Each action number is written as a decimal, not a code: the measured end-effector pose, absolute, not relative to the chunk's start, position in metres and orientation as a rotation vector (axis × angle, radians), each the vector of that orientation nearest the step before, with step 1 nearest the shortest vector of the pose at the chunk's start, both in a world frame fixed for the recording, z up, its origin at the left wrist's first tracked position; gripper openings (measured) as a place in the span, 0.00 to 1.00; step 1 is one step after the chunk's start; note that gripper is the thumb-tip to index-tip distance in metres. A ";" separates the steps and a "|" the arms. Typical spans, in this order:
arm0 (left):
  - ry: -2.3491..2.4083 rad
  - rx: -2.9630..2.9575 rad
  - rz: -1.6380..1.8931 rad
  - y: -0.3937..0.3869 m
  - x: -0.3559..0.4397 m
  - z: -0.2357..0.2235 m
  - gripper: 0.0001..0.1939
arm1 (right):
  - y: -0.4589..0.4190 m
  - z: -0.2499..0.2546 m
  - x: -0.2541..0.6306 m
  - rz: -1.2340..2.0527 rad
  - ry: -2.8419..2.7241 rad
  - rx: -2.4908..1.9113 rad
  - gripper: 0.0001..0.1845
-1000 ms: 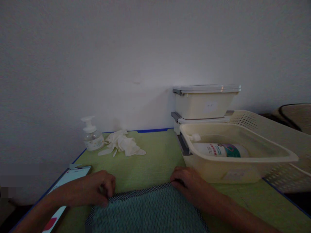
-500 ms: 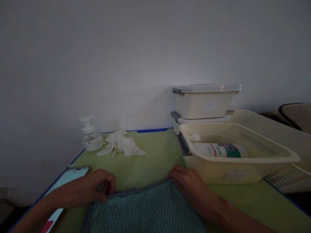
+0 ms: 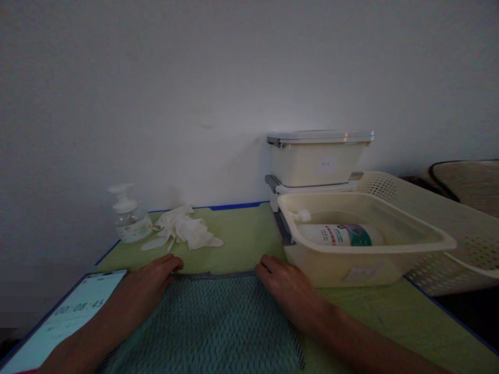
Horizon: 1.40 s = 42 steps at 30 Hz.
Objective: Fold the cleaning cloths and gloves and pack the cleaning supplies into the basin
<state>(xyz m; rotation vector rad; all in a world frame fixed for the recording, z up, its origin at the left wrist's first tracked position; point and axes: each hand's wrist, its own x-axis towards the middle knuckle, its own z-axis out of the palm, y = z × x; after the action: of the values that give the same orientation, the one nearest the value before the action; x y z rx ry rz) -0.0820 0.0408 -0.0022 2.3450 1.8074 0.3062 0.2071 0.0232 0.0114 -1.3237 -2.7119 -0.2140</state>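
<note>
A teal, ribbed cleaning cloth (image 3: pixel 218 317) with a dark checkered edging lies spread on the green tabletop, its near part running out of view at the bottom. At its far left corner, my left hand (image 3: pixel 156 278) is closed with curled fingers on the edge. My right hand (image 3: pixel 286 285) grips the far right corner, fingers bent over it; the thumb is hidden. Beneath my left forearm lies a phone (image 3: pixel 74 309) whose screen reads 00:08:45.
White gloves (image 3: pixel 187 231) lie crumpled beside a clear pump bottle (image 3: pixel 132 223) at the back left. An open cream bin (image 3: pixel 335 270) holds a white bottle (image 3: pixel 343 235). Behind it stand stacked lidded boxes (image 3: pixel 319 161); a perforated basket (image 3: pixel 421 200) is at the right.
Both hands have moved the cloth's far edge slightly away from me, and it now lies straighter and flatter. My left hand has turned more palm-down. The view has shifted slightly right.
</note>
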 end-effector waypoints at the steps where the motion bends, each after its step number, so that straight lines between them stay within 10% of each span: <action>1: 1.830 2.393 0.323 0.039 -0.078 -0.001 0.15 | 0.023 0.011 0.208 -0.223 -2.684 -1.296 0.12; 10: 1.570 2.483 0.389 0.003 -0.025 -0.005 0.20 | -0.006 -0.002 0.194 0.191 -2.524 -1.052 0.15; 20: 1.252 2.682 0.130 -0.007 -0.020 -0.032 0.35 | -0.006 -0.029 0.193 0.231 -2.753 -0.995 0.42; 42: 1.575 2.769 0.182 0.019 -0.040 -0.035 0.29 | -0.006 0.003 0.202 0.546 -2.574 -1.358 0.32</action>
<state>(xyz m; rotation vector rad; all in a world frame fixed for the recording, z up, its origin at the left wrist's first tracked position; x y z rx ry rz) -0.0400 0.0190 -0.0350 2.7689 1.5753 0.1821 0.2016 -0.0059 0.0031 -1.3582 -2.5738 0.5455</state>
